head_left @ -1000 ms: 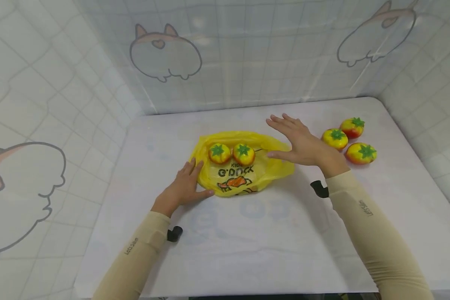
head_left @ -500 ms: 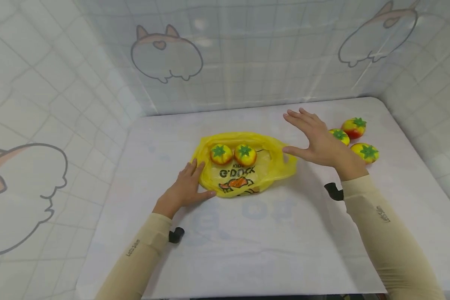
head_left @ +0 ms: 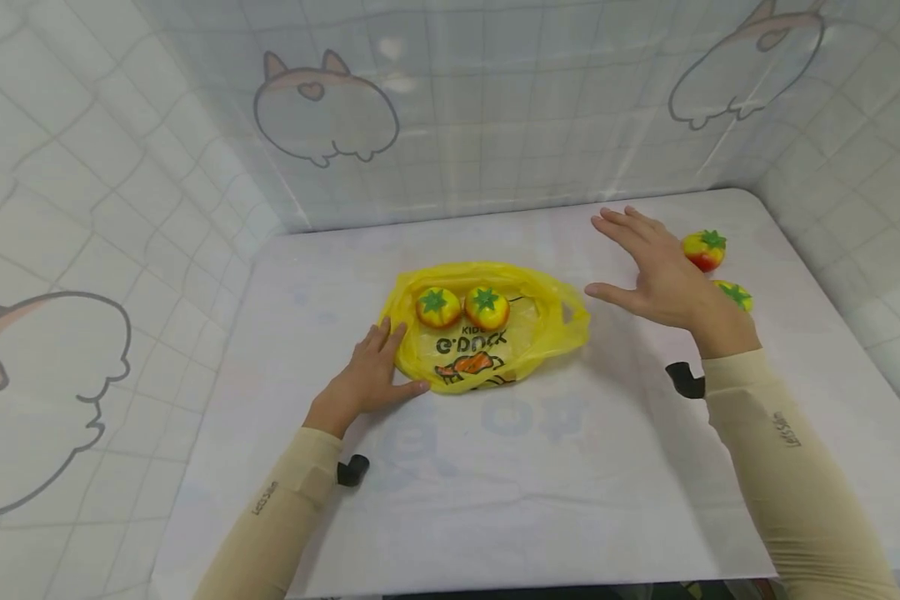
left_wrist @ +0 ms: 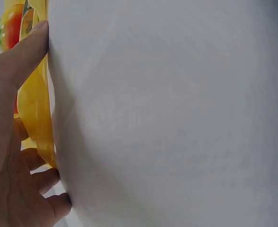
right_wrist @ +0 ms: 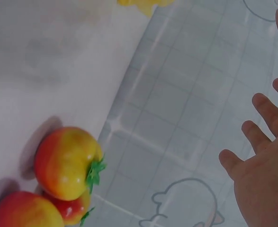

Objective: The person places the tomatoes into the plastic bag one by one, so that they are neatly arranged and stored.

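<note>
A yellow plastic bag [head_left: 558,337] lies flat at the middle of the table, its printed inside showing. Side by side on it sit two yellow-and-red tomatoes [head_left: 438,308] with green star-shaped tops. My left hand [head_left: 367,371] touches the bag's left edge, fingers spread; in the left wrist view the thumb [left_wrist: 32,45] and fingertips lie along the yellow film. Raised above the table right of the bag, my right hand [head_left: 663,275] has its fingers extended and holds nothing. It partly covers the loose tomatoes [head_left: 703,250] at the right; the right wrist view has three tomatoes [right_wrist: 67,163].
A white cloth covers the table [head_left: 450,500]. Behind it and at both sides stand white grid-patterned curtain walls [head_left: 480,125] with cartoon animal prints. A small black camera [head_left: 352,471] is strapped at the left wrist, another black camera [head_left: 685,380] at the right.
My right hand has moved right, from over the bag's right end toward the loose tomatoes, now hiding one of them in the head view. The left hand and bag have stayed put.
</note>
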Demonstrator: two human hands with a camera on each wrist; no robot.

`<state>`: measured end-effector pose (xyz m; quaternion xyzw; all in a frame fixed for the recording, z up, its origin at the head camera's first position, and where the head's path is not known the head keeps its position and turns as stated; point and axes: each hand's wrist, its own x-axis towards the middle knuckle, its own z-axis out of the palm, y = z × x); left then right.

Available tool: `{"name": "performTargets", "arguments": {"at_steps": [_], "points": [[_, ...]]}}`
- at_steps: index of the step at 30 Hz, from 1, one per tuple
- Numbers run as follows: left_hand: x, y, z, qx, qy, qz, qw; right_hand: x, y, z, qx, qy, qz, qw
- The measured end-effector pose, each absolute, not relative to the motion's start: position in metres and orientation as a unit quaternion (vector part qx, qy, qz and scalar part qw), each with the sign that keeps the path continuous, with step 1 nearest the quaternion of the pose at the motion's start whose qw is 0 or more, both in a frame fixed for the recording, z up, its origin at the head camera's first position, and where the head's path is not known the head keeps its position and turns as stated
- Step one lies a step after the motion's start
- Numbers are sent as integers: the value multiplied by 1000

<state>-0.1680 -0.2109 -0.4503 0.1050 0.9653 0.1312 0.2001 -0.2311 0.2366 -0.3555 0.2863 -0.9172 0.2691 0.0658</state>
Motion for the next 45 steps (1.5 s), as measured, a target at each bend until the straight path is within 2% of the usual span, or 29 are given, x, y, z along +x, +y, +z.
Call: {"name": "performTargets", "arguments": {"at_steps": [11, 18, 27, 38, 45], "points": [[-170, -210, -452, 106, 966, 124, 201, -229, 258, -359, 285, -909, 287, 102], [-168, -213, -452, 103, 966, 121, 205, -222, 270, -365, 250, -918, 297, 85], [-169, -213, -449, 108, 966, 119, 202, -212, 292, -375, 207, -918, 315, 122], [-168, -216, -450, 105, 965, 130, 200, -204, 316, -386, 186, -924, 313, 118], [-169, -213, -448, 100, 962, 134, 215, -192, 333, -391, 123, -940, 311, 65]]}}
